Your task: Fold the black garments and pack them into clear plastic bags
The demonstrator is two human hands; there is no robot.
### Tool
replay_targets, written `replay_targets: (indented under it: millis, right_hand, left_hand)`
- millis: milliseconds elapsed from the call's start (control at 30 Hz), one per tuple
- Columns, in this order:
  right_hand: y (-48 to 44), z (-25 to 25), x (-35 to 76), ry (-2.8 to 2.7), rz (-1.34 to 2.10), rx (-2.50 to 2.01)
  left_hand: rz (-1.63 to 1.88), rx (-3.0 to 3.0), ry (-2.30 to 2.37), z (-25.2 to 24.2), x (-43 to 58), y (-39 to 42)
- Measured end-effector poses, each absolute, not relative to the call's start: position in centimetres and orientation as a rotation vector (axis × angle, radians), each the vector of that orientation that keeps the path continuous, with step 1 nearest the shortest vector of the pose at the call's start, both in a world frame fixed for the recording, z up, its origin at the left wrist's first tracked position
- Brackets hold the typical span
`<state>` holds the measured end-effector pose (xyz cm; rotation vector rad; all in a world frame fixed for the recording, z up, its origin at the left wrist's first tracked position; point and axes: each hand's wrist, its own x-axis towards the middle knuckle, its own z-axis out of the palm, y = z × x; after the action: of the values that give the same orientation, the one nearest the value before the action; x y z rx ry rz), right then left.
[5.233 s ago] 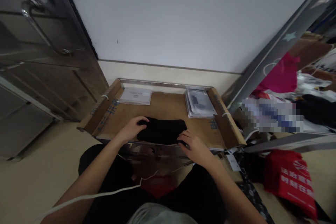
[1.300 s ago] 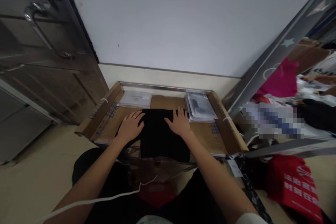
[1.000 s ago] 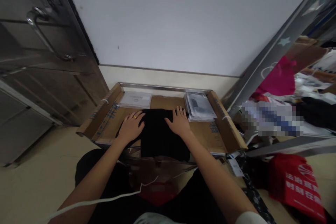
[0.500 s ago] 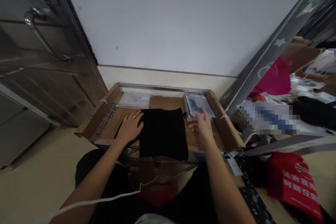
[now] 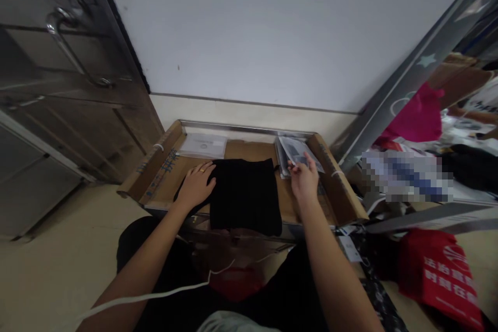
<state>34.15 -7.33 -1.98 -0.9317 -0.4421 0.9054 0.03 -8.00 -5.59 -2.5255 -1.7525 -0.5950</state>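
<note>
A folded black cloth garment (image 5: 245, 197) lies on the cardboard-lined table, its lower edge hanging at the front rim. My left hand (image 5: 197, 187), with a ring on one finger, rests flat on the garment's left part, fingers spread. At the right, my right hand (image 5: 304, 176) pinches the near edge of the top clear plastic bag (image 5: 294, 148), which is tilted up from a stack of similar bags. A dark print shows on that bag. Another flat, pale plastic packet (image 5: 202, 145) lies at the back left.
Raised cardboard flaps (image 5: 340, 181) border the table at both sides. A white cable (image 5: 155, 295) crosses over my lap. To the left stands a door with a metal handle (image 5: 73, 54); to the right are a cluttered shelf and a red bag (image 5: 447, 275).
My right hand has closed on the top plastic bag and lifted its near edge. My left hand stays on the black garment. The view has shifted slightly.
</note>
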Motion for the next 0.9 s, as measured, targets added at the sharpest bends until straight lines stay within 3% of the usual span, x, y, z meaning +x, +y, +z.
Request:
replay_targets:
  millis: [167, 333, 600, 900]
  right_hand:
    - [-9.0, 0.1, 32.8, -0.61, 0.732, -0.852]
    - [-11.8, 1.5, 30.0, -0.828, 0.791, -0.973]
    - [-9.0, -2.9, 26.5, -1.13, 1.142, -1.016]
    - [-7.4, -5.8, 26.7, -1.183, 1.162, -1.101]
  left_hand:
    - [-0.597, -2.532, -1.758, -5.6, 0.0, -8.0]
    - [-0.61, -2.541, -1.761, -5.7, 0.1, -7.9]
    - [-0.619, -2.552, -1.744, -5.4, 0.0, -8.0]
    - [-0.597, -2.544, -1.753, -5.5, 0.1, -8.0]
